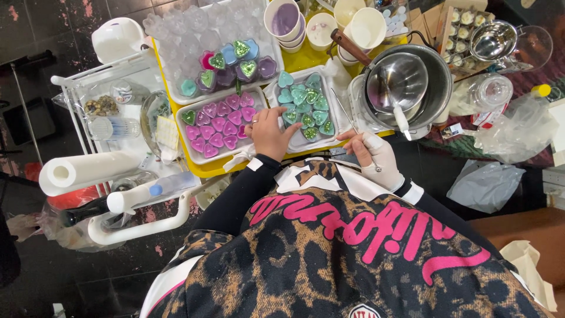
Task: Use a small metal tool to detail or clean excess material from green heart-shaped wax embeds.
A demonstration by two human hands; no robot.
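Now left hand [268,134] steadies teal-heart tray [304,106].

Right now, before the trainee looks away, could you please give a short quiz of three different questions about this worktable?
1. True or false: the left hand rests between the two white trays.
2. What colour are most heart moulds in the tray of pink hearts? A green, B pink, C white.
3. What does the right hand hold?

Key: 1 true. 2 B. 3 a thin metal tool, pointing toward the tray of teal hearts.
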